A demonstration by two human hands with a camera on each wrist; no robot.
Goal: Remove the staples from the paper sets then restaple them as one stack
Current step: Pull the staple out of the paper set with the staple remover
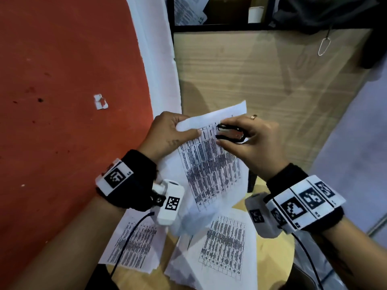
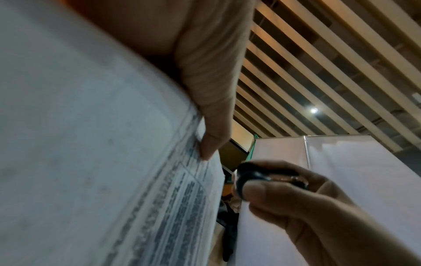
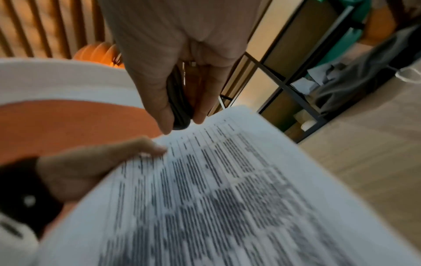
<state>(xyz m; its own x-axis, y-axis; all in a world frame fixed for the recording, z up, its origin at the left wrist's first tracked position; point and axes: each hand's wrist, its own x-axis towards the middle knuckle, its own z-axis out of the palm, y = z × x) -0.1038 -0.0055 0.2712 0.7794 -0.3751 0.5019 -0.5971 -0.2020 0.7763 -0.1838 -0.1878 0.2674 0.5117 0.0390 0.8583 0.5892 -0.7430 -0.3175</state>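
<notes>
My left hand (image 1: 169, 130) pinches the top left corner of a printed paper set (image 1: 209, 164), thumb on top, and holds it up above the table. My right hand (image 1: 249, 137) grips a small black staple remover (image 1: 230, 133) between thumb and fingers, its claw end at the paper's top edge, just right of my left thumb. In the left wrist view my left thumb (image 2: 212, 126) presses the paper (image 2: 114, 162) and the staple remover (image 2: 262, 176) sits close beside it. In the right wrist view the staple remover (image 3: 180, 108) hangs over the sheet's upper corner (image 3: 205, 180). No staple shows.
Two more printed paper sets (image 1: 134, 245) (image 1: 222, 250) lie on the round wooden table (image 1: 272, 248) below my wrists. An orange floor area (image 1: 62, 101) with a paper scrap (image 1: 100, 101) lies left. A wooden panel (image 1: 251, 76) and a black shelf frame (image 1: 209, 28) stand ahead.
</notes>
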